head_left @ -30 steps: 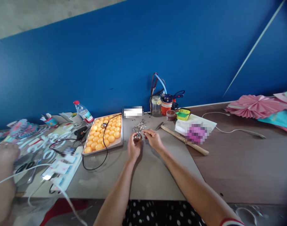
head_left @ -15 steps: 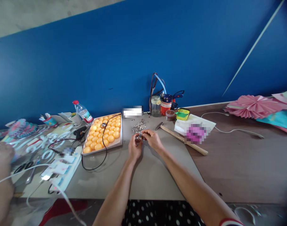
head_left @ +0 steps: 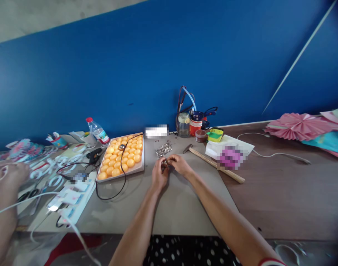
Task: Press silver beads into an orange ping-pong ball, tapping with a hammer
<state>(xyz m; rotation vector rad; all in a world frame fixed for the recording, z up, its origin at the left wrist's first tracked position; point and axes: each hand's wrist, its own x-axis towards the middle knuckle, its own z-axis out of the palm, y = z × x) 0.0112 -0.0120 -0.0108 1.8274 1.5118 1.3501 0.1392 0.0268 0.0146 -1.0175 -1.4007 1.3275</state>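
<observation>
My left hand (head_left: 159, 173) is curled round a small shiny metal piece (head_left: 164, 163), whose exact kind I cannot make out. My right hand (head_left: 180, 164) pinches at that same piece from the right, fingertips pressed together. Just beyond both hands lies a loose pile of small silvery metal parts (head_left: 163, 148) on the grey mat (head_left: 185, 207). To the left stands a shallow box of orange balls (head_left: 119, 158), with a small round shiny thing (head_left: 121, 147) among them and a black cable across it.
A wooden-handled hammer (head_left: 215, 164) lies to the right, beside white paper (head_left: 213, 150). Behind are a glass jar (head_left: 184, 125) and an orange cup (head_left: 195, 127). At left are a bottle (head_left: 98, 132), a power strip (head_left: 80, 201) and a co-worker's hand (head_left: 12, 179).
My hands stay together round the metal piece, with only slight finger movement. The co-worker's hand at the far left has shifted and now shows its fingers.
</observation>
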